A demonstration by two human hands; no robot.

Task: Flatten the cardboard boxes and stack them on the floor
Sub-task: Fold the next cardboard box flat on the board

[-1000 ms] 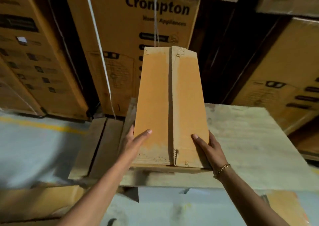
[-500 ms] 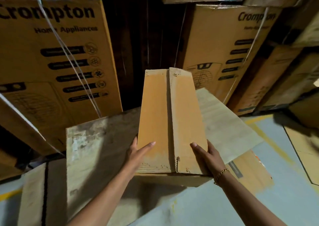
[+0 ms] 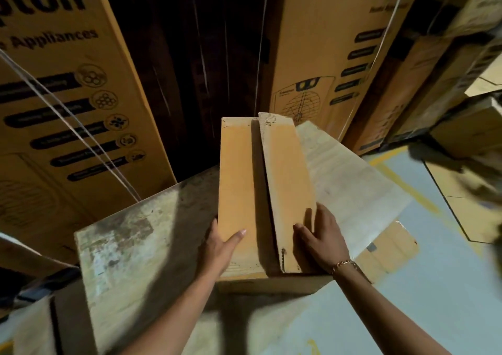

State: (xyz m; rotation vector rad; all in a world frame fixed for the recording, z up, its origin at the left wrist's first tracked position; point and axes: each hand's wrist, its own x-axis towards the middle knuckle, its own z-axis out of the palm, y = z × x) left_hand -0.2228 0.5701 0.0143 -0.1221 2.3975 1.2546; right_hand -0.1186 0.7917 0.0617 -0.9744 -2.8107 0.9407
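Observation:
A long, narrow brown cardboard box (image 3: 239, 181) is held lengthwise in front of me, above a pale flattened sheet (image 3: 135, 246) on the floor. My left hand (image 3: 220, 246) grips its near left side, thumb lying on the top. My right hand (image 3: 323, 235) holds the near right edge, with thumb and forefinger spread on the right top flap (image 3: 288, 170). That flap stands slightly higher than the left one, and a dark gap shows along the middle seam.
Tall printed Crompton cartons (image 3: 68, 96) with white straps stand close behind, with a dark gap between them and another carton (image 3: 326, 64). A flattened brown box (image 3: 388, 251) lies under the sheet. Grey floor (image 3: 434, 286) with a yellow line is at the right, beside more cardboard (image 3: 461, 205).
My view has swung right and closer to the box. My right hand has slid up onto the right flap, and the seam between the flaps has opened wider.

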